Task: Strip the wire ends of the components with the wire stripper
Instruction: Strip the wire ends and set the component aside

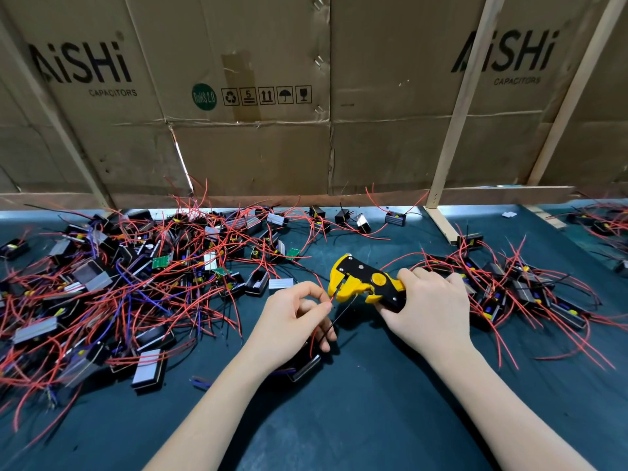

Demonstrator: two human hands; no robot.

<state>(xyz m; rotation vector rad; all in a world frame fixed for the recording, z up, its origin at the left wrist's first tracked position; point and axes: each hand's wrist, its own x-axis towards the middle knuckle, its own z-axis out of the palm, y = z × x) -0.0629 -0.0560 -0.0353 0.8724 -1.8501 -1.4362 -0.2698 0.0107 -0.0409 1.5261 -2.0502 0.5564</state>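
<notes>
A dark counter (356, 419) is backed by cardboard (258, 154). The stripper (365, 283) is gripped by the right hand (428, 307); a red wire (330, 298) is pinched by the left hand (292, 321) at its jaws, with the component (304, 367) beneath that hand.

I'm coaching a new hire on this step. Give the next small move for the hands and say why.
Probably squeeze the wire stripper. The left hand pinches a red wire whose end sits at the tool's yellow head, and the right hand already grips the handles, so closing them should strip that end.
</notes>
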